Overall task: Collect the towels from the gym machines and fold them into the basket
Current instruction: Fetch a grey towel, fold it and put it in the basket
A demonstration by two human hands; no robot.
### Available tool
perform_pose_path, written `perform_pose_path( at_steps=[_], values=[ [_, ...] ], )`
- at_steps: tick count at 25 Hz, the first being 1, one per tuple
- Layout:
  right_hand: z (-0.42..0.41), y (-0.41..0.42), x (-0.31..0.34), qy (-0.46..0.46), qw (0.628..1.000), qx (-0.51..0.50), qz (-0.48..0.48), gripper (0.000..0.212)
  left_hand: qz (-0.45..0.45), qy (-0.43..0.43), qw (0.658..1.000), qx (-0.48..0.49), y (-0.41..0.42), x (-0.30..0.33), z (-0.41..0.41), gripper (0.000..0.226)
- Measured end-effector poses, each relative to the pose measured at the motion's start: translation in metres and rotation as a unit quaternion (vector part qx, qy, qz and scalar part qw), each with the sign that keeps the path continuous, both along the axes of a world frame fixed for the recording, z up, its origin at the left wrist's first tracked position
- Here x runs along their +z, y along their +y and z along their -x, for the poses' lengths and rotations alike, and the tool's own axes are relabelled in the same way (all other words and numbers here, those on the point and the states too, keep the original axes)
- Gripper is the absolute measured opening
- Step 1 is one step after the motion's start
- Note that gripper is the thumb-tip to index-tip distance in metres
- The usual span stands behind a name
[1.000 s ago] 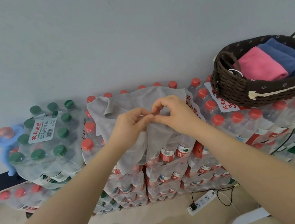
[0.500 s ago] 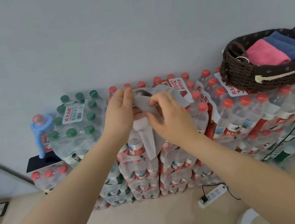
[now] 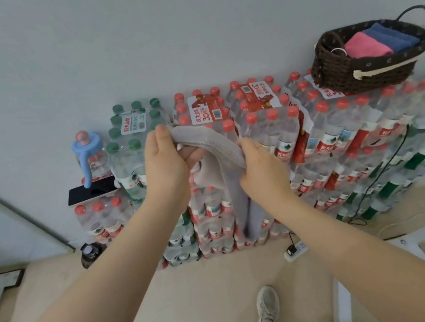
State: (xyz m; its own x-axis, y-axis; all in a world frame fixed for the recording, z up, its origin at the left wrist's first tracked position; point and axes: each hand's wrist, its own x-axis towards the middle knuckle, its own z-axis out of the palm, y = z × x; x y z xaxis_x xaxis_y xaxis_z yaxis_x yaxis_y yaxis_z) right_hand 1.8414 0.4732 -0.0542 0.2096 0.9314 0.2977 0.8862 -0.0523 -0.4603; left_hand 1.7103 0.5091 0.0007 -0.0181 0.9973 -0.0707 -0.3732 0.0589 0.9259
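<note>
Soft ribbed grey towel (image 3: 220, 145) draped between my hands: left hand (image 3: 167, 163) pinches its top edge, right hand (image 3: 259, 166) grips its middle.

Grey towel (image 3: 215, 149) hanging between the hands; dark brown basket (image 3: 360, 72), right of them, showing pink towel (image 3: 364, 44) beside blue towel (image 3: 390, 34).

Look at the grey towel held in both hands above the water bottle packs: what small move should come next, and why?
Probably bring the hanging end up to finish the fold. The left hand and right hand both grip the grey towel, but its lower part still dangles loose in front of the bottle packs. The basket on the right already holds neatly folded pink and blue towels.
</note>
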Motion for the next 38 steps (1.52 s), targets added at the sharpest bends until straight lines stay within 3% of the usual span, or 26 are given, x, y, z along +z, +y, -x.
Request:
perform_pose_path(
  at_steps=[3, 6, 8, 12, 17, 22, 25, 27, 32, 35, 38],
  values=[
    [-0.014, -0.015, -0.012, 0.021, 0.993, -0.069, 0.096, 0.02, 0.026, -0.03, 0.997, 0.061, -0.011, -0.009, 0.026, 0.025],
    [-0.043, -0.032, -0.024, -0.048, 0.963, -0.151, 0.22, 0.024, 0.051, -0.078, 0.991, 0.095, -0.017, -0.019, 0.05, 0.021],
    [-0.059, -0.045, -0.035, -0.022, 0.953, -0.172, 0.249, 0.024, 0.059, -0.113, 0.986, 0.106, -0.018, -0.021, 0.063, 0.025],
    [-0.03, -0.042, -0.038, 0.14, 0.976, -0.023, 0.168, 0.026, 0.071, -0.107, 0.987, 0.096, -0.025, -0.022, 0.065, 0.036],
    [0.059, -0.013, -0.005, 0.245, 0.951, 0.165, 0.096, 0.034, 0.078, -0.127, 0.986, 0.074, -0.031, -0.019, 0.052, 0.03],
    [0.069, 0.005, -0.003, 0.207, 0.969, 0.137, -0.012, 0.024, 0.07, -0.132, 0.988, 0.043, -0.032, -0.016, 0.038, 0.027],
    [0.051, 0.002, -0.006, 0.246, 0.952, 0.18, -0.013, 0.022, 0.055, -0.115, 0.991, 0.03, -0.031, -0.015, 0.035, 0.028],
    [0.036, 0.0, -0.012, 0.237, 0.953, 0.187, 0.024, 0.021, 0.052, -0.098, 0.993, 0.036, -0.03, -0.015, 0.034, 0.027],
    [-0.008, -0.017, -0.048, 0.051, 0.978, 0.096, 0.176, 0.009, 0.058, -0.121, 0.989, 0.063, -0.025, -0.018, 0.041, 0.023],
    [-0.033, -0.021, -0.048, 0.081, 0.982, 0.024, 0.171, 0.027, 0.059, -0.137, 0.984, 0.093, -0.014, -0.019, 0.05, 0.02],
    [-0.047, -0.017, -0.027, 0.219, 0.972, -0.059, 0.069, 0.014, 0.075, -0.06, 0.988, 0.121, -0.002, -0.032, 0.056, 0.024]
  ],
)
